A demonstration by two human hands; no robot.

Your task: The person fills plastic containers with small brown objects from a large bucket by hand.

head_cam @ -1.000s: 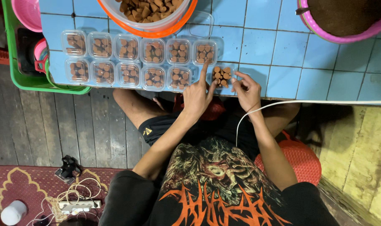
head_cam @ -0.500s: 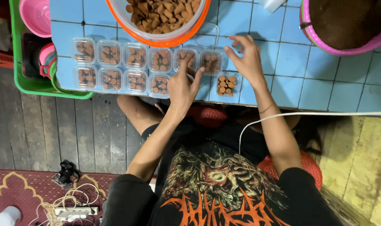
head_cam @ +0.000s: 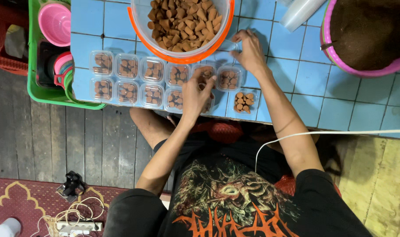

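Blue tiled table (head_cam: 296,74): right hand (head_cam: 251,52) fingers pinch clear lid (head_cam: 229,45); left hand (head_cam: 197,93) flat on filled boxes (head_cam: 152,82)

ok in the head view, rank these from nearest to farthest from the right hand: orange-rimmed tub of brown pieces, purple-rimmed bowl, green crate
1. Orange-rimmed tub: just left of the right hand, about touching its rim.
2. Purple-rimmed bowl: off to the right, at the table's far corner.
3. Green crate: far left, beyond the rows of small clear boxes.
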